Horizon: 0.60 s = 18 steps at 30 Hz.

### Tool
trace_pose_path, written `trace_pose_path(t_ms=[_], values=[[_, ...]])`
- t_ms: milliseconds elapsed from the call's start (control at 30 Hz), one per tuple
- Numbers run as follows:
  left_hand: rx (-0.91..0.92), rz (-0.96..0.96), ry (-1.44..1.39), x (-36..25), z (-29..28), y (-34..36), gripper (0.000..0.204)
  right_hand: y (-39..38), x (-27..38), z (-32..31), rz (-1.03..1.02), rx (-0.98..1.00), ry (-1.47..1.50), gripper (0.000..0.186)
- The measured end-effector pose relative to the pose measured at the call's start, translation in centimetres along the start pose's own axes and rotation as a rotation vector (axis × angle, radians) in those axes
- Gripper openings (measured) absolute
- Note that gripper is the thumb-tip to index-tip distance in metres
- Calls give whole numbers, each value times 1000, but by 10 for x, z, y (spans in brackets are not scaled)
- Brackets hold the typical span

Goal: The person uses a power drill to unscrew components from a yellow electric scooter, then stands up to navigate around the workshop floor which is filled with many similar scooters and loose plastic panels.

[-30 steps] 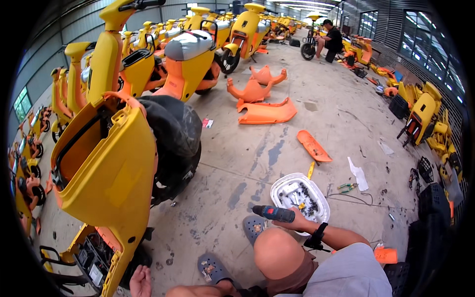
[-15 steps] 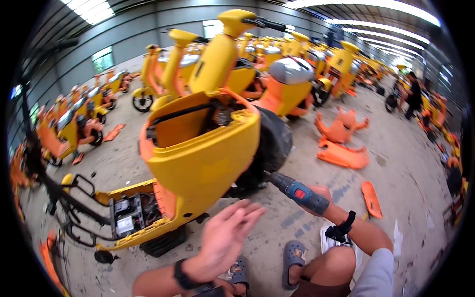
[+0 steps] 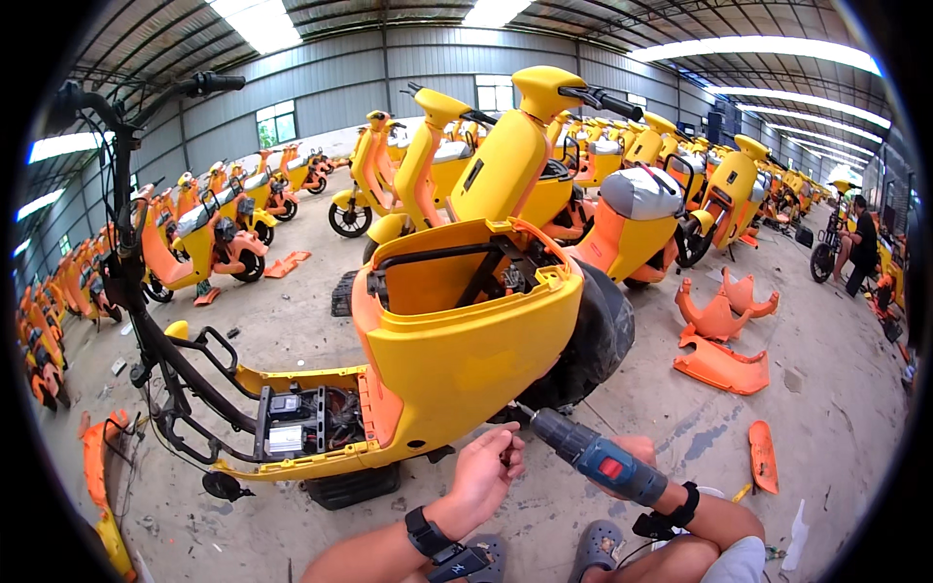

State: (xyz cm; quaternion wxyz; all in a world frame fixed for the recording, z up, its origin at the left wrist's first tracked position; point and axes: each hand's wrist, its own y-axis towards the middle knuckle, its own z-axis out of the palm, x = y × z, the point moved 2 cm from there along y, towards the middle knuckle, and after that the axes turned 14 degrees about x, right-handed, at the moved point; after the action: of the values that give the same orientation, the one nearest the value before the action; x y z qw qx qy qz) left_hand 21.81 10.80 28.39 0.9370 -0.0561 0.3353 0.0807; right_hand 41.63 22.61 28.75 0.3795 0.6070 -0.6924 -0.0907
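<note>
A cordless drill [image 3: 598, 457] is being clamped in the right hand's [image 3: 634, 449] grip, its bit being pointed toward the lower rear edge of a yellow scooter body [image 3: 466, 355]. Just beside the bit, the left hand [image 3: 488, 466] is being held with fingers curled; whether anything is being pinched in that grip cannot be told. Farther out, an orange curved panel [image 3: 721, 365] is being supported by the concrete floor [image 3: 671, 394].

The dark blue-grey cordless drill [image 3: 598, 455], with 1 red patch on its housing, points its bit up and left near the yellow-and-orange scooter [image 3: 466, 360], which stands with its underseat bay open and its footwell electronics [image 3: 292, 428] uncovered.
</note>
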Motion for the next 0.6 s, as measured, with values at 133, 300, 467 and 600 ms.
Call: trace_pose_path(t_ms=[133,300,467,600], values=[[-43,89,76,-3,4,2,12,-1,3,5,1,49,-2,21],[-41,142,61,-8,9,-2,17,-2,5,4,-5,36,55,20],[-11,175,-7,-18,14,-6,14,0,14,-3,19,100,32,21],[26,160,-9,-17,13,-5,17,-7,8,-1,30,164,-14,24]])
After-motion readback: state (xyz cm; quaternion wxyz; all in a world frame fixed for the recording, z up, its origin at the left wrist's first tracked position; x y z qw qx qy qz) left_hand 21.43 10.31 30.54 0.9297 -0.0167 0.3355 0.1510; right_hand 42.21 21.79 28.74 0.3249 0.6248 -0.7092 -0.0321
